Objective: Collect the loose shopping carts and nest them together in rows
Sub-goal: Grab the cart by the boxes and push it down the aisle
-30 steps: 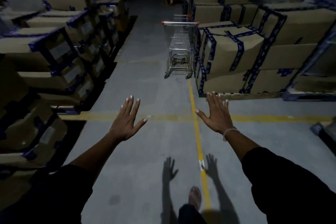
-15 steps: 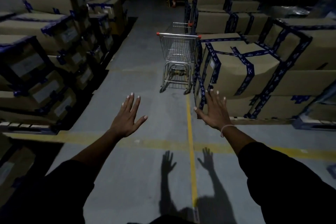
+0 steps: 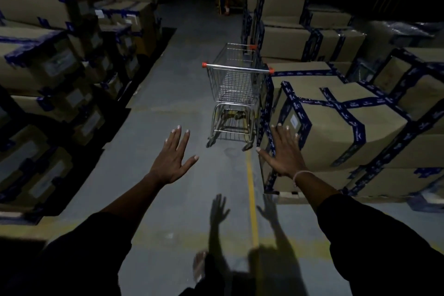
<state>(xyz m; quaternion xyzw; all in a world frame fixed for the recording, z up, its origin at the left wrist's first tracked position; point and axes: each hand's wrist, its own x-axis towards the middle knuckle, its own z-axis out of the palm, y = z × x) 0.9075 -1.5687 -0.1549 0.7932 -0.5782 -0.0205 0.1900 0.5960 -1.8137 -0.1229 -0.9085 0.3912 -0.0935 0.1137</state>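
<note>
Boxes (image 3: 336,113) stacked both sides of aisle floor (image 3: 168,94). Cart (image 3: 236,94) ahead, just beside right stack, handle toward camera. Left hand (image 3: 171,158) and right hand (image 3: 283,154) stretched forward, palms down, fingers (image 3: 179,136) spread, holding nothing.

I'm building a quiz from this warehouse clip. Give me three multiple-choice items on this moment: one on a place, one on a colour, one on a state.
1. Where does the shopping cart stand?
A. Beside the taped boxes on the aisle's right
B. Against the left stacks
C. On top of a pallet

2. What colour are the handle's end caps?
A. Blue
B. Orange-red
C. Green

3. What are the left hand and right hand doing?
A. Gripping the handle
B. Carrying a box
C. Open and empty, short of the cart

Answers: 1 A, the cart's side sits by the right stack. 2 B, both caps show orange-red. 3 C, fingers are spread with bare floor ahead.
</note>
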